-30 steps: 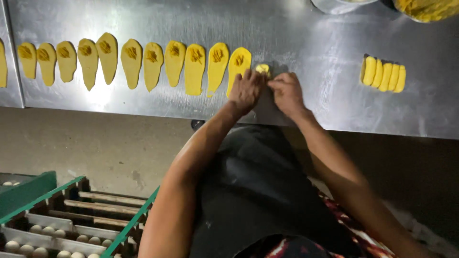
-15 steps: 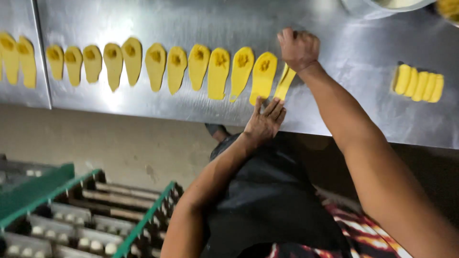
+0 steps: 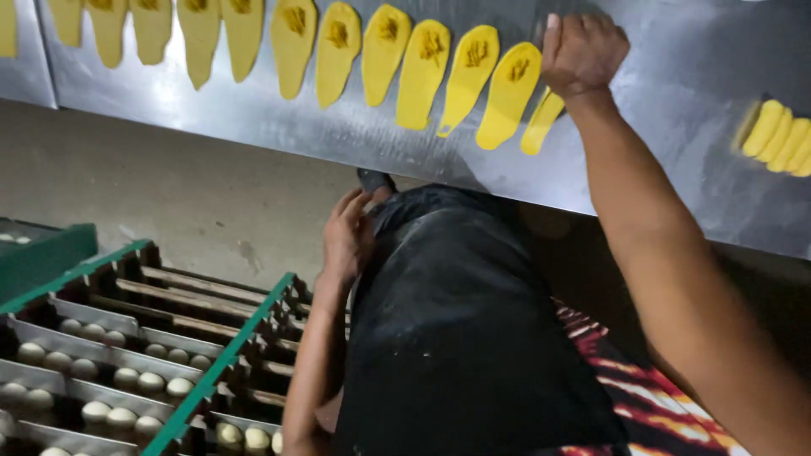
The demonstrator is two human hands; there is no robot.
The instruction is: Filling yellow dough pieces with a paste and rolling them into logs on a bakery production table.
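Right hand (image 3: 583, 52) curled into a loose fist at the table's far side, knuckles toward the camera, pressing down on the upper end of a narrow yellow dough strip (image 3: 541, 125); fingertips tucked under, so whether anything is pinched between them cannot be told. Strip running out from under the heel of that hand toward seven o'clock, tilted, its lower tip near the table's front edge. Just beside it, at nine o'clock from the fist, a flattened yellow dough oval (image 3: 508, 95) with a dab of shredded orange filling near its top, its edge close to or touching the strip. Further along at nine o'clock, a row of like ovals (image 3: 338, 51), each with filling, overlapping slightly and running off toward the upper left. All lying on a steel table (image 3: 253, 127). Well apart at three o'clock from the fist, a small stack of plain yellow dough pieces (image 3: 781, 139) leaning on one another. Left hand (image 3: 348, 236) down at seven o'clock from the fist, off the table, fingers relaxed and gently bent, resting against the black apron (image 3: 465, 338) at the waist, holding nothing. Below at the lower left, a green-framed rack (image 3: 228, 355) carrying rows of pale dough balls (image 3: 127, 378).
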